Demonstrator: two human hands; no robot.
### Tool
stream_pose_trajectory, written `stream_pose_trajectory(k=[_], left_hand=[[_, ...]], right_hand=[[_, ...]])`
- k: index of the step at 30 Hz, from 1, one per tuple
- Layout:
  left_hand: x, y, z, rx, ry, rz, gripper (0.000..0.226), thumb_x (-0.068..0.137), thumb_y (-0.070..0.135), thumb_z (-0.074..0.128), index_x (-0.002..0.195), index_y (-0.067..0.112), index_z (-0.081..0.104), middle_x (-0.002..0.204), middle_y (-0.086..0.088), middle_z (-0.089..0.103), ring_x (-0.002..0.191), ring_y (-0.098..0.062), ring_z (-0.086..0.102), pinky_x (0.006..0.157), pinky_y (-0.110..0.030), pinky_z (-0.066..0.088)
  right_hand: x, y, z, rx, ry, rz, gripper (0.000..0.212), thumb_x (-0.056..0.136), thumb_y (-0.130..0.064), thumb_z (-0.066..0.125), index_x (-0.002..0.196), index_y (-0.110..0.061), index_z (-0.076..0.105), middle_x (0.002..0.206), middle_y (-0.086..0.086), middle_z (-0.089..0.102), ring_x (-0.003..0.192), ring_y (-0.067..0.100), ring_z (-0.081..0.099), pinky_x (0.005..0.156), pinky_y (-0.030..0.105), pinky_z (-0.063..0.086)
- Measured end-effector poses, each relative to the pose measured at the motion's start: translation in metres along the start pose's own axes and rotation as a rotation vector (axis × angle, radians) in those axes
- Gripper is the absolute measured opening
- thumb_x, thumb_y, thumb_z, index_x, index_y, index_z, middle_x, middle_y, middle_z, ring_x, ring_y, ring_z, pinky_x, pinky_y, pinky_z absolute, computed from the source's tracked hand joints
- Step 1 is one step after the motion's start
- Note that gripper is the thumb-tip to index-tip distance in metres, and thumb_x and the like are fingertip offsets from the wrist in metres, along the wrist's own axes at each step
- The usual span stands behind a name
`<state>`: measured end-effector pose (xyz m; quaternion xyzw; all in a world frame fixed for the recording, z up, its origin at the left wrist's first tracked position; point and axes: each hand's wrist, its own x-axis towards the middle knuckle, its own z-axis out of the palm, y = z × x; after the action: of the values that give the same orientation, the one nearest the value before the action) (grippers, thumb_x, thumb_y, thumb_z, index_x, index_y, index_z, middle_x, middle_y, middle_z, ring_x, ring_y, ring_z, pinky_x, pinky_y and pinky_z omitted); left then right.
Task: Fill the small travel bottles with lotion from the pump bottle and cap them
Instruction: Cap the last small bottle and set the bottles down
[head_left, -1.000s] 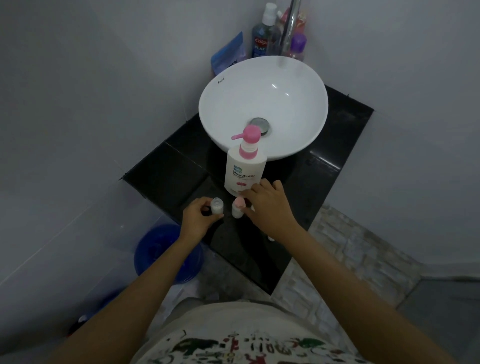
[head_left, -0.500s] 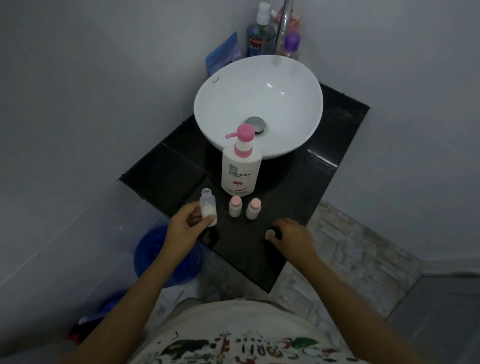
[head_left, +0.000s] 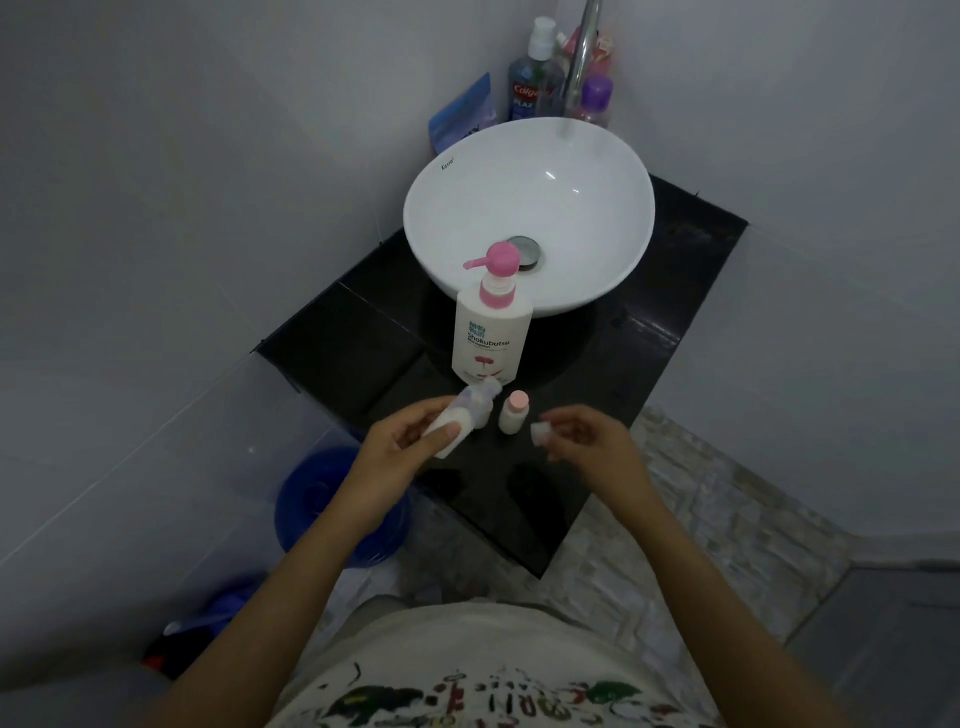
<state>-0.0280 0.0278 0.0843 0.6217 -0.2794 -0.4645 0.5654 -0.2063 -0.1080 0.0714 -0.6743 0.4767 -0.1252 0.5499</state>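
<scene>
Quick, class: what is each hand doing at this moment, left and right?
Left hand: closed around an uncapped travel bottle, tilted, lifted off the counter.
Right hand: pinching a small white cap at its fingertips.

— Where does the camera sit?
— On the person's head. It looks forward and down at the black counter (head_left: 613, 364) and white sink (head_left: 530, 218), close by.
— Any other view?
— No, just one.

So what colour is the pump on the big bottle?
Pink, clearest in the head view: the pump tops the white big bottle.
</scene>
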Motion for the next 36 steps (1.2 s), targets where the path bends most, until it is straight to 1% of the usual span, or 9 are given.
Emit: stream_pose_trajectory(k=[4,9,13,20,25,28,30,33,36], left_hand=[[-0.003,0.004,0.006,0.059,-0.107,-0.021,0.028,0.087,0.013,0.057,0.108,0.031,0.063,0.112,0.007,0.065,0.099,-0.002,0.062,0.079,-0.014,0.051],[-0.007,0.008,0.015,0.115,-0.153,-0.033,0.029,0.087,0.014,0.057,0.104,0.037,0.063,0.11,0.008,0.063,0.1,-0.007,0.06,0.086,-0.024,0.051],[-0.008,0.01,0.018,0.108,-0.152,-0.031,0.029,0.087,0.014,0.058,0.1,0.039,0.064,0.106,0.009,0.064,0.091,0.003,0.061,0.081,-0.02,0.052],[-0.009,0.01,0.021,0.077,-0.175,-0.03,0.026,0.084,0.018,0.06,0.102,0.035,0.065,0.107,0.004,0.066,0.093,0.0,0.062,0.08,-0.016,0.053],[-0.009,0.01,0.022,0.072,-0.189,-0.041,0.032,0.074,0.031,0.062,0.106,0.032,0.066,0.108,0.003,0.067,0.097,-0.004,0.063,0.082,-0.02,0.053],[-0.01,0.012,0.024,0.054,-0.193,-0.04,0.031,0.071,0.032,0.063,0.102,0.033,0.066,0.104,0.006,0.068,0.094,-0.001,0.063,0.079,-0.017,0.053],[-0.01,0.012,0.025,0.051,-0.191,-0.05,0.031,0.071,0.032,0.064,0.102,0.032,0.066,0.103,0.007,0.068,0.092,0.0,0.064,0.076,-0.016,0.052],[-0.011,0.013,0.025,0.044,-0.177,-0.053,0.025,0.077,0.024,0.064,0.1,0.032,0.067,0.101,0.008,0.068,0.09,0.001,0.064,0.074,-0.015,0.052],[-0.013,0.013,0.025,0.023,-0.168,-0.052,0.024,0.081,0.016,0.062,0.098,0.032,0.067,0.095,0.011,0.07,0.087,0.002,0.064,0.072,-0.013,0.051]], right_hand=[[-0.024,-0.041,-0.017,0.276,-0.039,-0.12,0.02,0.083,-0.004,0.064,0.103,-0.005,0.067,0.084,0.003,0.071,0.064,0.004,0.064,0.057,0.008,0.046],[-0.032,-0.05,-0.023,0.244,-0.079,-0.171,0.023,0.084,-0.004,0.062,0.106,-0.006,0.067,0.092,0.001,0.071,0.073,0.005,0.065,0.066,0.012,0.051],[-0.033,-0.045,-0.026,0.173,-0.093,-0.194,0.024,0.082,-0.001,0.063,0.101,-0.015,0.068,0.092,-0.003,0.071,0.078,0.006,0.067,0.07,0.014,0.052],[-0.033,-0.041,-0.029,0.146,-0.154,-0.225,0.026,0.079,0.0,0.066,0.103,-0.01,0.068,0.096,0.0,0.071,0.084,0.01,0.068,0.076,0.017,0.054],[-0.03,-0.041,-0.024,0.023,-0.089,-0.173,0.012,0.083,-0.019,0.065,0.087,-0.009,0.069,0.073,0.003,0.069,0.055,0.007,0.059,0.058,0.01,0.049],[-0.03,-0.038,-0.02,-0.067,-0.028,-0.126,0.035,0.086,-0.037,0.057,0.078,-0.004,0.066,0.064,0.005,0.064,0.048,0.006,0.053,0.051,0.01,0.044],[-0.032,-0.038,-0.02,-0.082,-0.033,-0.123,0.036,0.088,-0.042,0.052,0.08,-0.008,0.065,0.067,0.006,0.065,0.05,0.006,0.054,0.053,0.013,0.045],[-0.036,-0.039,-0.026,0.024,-0.119,-0.192,0.015,0.086,-0.028,0.06,0.095,-0.016,0.062,0.083,0.01,0.067,0.063,0.01,0.061,0.056,0.014,0.046],[-0.039,-0.039,-0.032,0.077,-0.184,-0.235,0.015,0.085,-0.01,0.064,0.099,-0.012,0.063,0.088,0.013,0.067,0.067,0.014,0.062,0.059,0.014,0.048]])
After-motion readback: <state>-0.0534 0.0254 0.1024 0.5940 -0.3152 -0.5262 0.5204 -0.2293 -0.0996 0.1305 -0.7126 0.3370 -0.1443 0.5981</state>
